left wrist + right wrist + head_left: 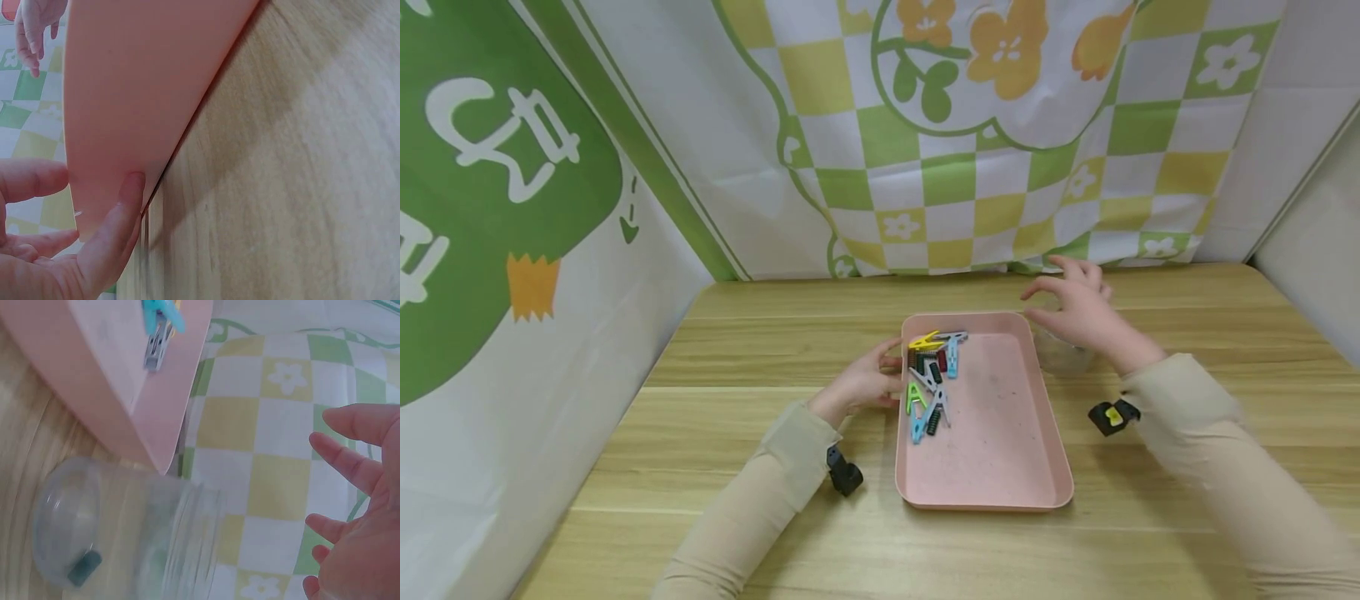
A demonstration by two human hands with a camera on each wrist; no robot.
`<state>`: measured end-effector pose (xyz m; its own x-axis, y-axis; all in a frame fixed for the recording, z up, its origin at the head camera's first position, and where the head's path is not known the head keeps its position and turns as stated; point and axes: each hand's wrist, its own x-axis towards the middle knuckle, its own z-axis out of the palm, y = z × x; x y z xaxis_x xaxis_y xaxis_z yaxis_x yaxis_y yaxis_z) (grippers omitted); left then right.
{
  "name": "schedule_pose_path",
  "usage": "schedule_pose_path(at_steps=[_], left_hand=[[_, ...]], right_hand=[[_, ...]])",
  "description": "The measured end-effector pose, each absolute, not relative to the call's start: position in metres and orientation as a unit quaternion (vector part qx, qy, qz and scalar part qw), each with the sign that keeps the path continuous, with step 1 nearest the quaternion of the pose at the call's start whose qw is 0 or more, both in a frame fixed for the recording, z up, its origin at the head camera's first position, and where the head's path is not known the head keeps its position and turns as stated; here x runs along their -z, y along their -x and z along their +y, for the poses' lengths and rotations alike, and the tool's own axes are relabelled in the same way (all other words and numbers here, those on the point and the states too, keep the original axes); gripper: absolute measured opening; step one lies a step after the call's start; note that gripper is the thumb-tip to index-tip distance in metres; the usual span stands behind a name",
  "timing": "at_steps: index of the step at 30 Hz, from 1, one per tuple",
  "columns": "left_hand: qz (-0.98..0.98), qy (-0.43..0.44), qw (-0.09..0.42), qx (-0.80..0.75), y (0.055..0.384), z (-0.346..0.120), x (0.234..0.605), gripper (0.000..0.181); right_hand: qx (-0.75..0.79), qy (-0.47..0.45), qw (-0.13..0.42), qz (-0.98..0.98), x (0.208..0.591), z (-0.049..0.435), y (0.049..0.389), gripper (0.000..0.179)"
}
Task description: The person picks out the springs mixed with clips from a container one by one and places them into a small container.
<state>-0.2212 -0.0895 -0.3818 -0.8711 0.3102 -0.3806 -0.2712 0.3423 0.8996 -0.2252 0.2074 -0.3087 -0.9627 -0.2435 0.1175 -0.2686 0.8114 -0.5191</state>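
While the left hand (pixel 863 382) touches the tray (pixel 988 450), the right hand (pixel 1078 312) spreads loosely.

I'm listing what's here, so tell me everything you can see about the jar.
The jar is round and see-through, of plastic or glass, with a ridged neck and no lid visible. One small dark piece lies at its bottom. It stands upright on the table, close by the right side of the tray; whether those touch is unclear. The right hand is near but not touching it.
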Motion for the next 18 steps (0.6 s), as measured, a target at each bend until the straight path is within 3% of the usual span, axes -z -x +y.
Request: schedule_pose_path(at_steps=[18], left_hand=[[0.776,-0.02,0.252,-0.578,0.222,-0.091,0.383,0.078]], right_hand=[[-0.313,-0.17,0.008,-0.934,0.318,0.157,0.212,0.022]])
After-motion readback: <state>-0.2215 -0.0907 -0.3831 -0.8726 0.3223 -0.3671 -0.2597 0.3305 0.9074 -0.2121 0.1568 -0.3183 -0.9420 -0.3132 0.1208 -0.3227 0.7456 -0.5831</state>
